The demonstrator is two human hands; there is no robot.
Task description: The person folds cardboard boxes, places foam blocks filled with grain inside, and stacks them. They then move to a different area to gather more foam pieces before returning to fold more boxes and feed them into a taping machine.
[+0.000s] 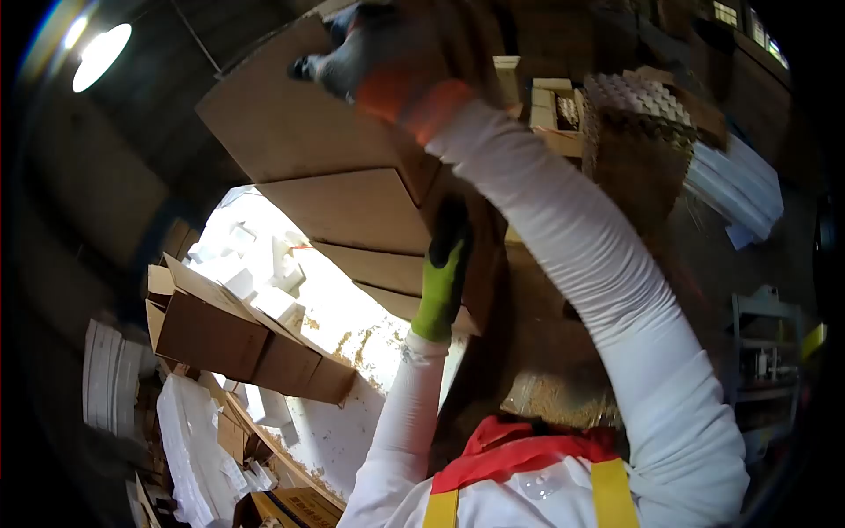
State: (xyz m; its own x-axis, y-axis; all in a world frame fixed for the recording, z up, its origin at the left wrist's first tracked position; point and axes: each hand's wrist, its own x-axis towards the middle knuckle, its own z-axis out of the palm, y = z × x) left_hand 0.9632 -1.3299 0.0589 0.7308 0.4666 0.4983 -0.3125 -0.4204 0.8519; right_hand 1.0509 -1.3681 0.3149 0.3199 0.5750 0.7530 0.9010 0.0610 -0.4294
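Large brown cardboard boxes stand or lean in front of me, their panels stepped one below another. My left hand, in a yellow-green glove with a dark palm, lies against the boxes' side, fingers stretched upward and partly lost in shadow. Higher up, at the top of the largest box, is my right hand in a grey glove with dark fingertips and an orange cuff. Its thumb sticks out to the left, apart from the other fingers. Motion blurs this hand, and the frame's top edge cuts off part of it.
Beside the boxes a brightly lit white table bears white foam blocks and brown crumbs. An open carton leans at its left edge. Plastic-wrapped white pieces lie lower left. Stacked egg-tray-like packing and a metal rack stand right.
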